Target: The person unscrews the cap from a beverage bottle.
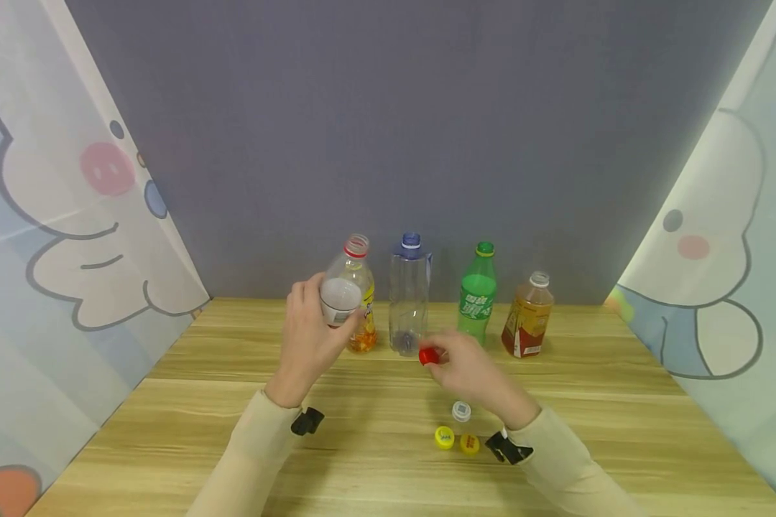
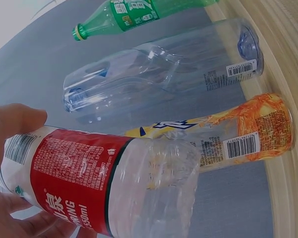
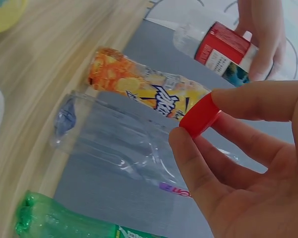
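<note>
My left hand (image 1: 307, 330) grips a clear plastic water bottle (image 1: 344, 276), its neck bare above a red ring. In the left wrist view the water bottle's red label (image 2: 79, 158) faces the camera, with fingers and thumb around the labelled end. My right hand (image 1: 468, 370) pinches a red bottle cap (image 1: 429, 355) between thumb and fingertips; the cap (image 3: 201, 115) shows fully in the right wrist view. Right behind the water bottle stands an orange-and-yellow labelled drink bottle (image 1: 363, 334), partly hidden by it. Just beyond the right hand is a clear bottle (image 1: 409, 301) with a blue neck.
A green soda bottle (image 1: 477, 298) and a brown drink bottle (image 1: 529, 316) stand uncapped at the back right of the wooden table (image 1: 375, 459). Near my right wrist lie a white cap (image 1: 461, 411), a yellow cap (image 1: 444, 437) and a darker yellow cap (image 1: 469, 444). A grey panel (image 1: 401, 129) rises behind.
</note>
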The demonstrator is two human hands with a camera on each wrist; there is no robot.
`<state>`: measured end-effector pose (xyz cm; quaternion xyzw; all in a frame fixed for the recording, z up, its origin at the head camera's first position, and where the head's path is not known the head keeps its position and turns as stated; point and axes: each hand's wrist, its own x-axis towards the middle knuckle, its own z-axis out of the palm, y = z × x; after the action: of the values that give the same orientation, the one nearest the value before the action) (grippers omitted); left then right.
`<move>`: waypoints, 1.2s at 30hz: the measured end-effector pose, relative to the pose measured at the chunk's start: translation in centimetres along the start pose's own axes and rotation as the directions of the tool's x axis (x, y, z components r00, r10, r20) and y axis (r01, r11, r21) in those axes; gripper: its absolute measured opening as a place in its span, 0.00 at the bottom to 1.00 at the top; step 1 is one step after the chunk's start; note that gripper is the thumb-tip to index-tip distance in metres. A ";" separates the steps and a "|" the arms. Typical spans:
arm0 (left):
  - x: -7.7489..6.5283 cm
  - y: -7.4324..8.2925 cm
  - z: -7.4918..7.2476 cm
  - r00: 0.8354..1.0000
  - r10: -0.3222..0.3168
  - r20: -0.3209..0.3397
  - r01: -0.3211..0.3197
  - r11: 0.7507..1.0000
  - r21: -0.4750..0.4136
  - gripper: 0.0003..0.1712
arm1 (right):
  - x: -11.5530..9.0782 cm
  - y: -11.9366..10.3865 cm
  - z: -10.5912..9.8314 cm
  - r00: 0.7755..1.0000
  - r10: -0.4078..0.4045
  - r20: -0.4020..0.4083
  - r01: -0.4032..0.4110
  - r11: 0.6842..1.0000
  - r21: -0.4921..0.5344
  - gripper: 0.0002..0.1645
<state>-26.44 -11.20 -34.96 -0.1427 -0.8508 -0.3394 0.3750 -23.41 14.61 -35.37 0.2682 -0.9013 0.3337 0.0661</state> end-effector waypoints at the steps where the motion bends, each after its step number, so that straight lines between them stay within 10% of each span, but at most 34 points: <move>1: 0.0 0.0 0.0 1.000 -0.004 0.001 0.004 1.000 -0.003 0.46 | -0.1 0.1 0.1 1.000 -0.003 0.007 0.003 1.000 -0.003 0.19; 36: 0.3 -4.4 1.3 0.999 -0.041 -0.017 0.041 0.999 -0.014 0.44 | -0.9 2.8 4.1 0.958 0.132 0.256 -0.103 0.987 -0.124 0.17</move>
<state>-29.51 -13.49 -37.47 -0.1249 -0.8478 -0.3543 0.3743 -23.90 14.13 -40.40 0.2518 -0.9334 0.2486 -0.0596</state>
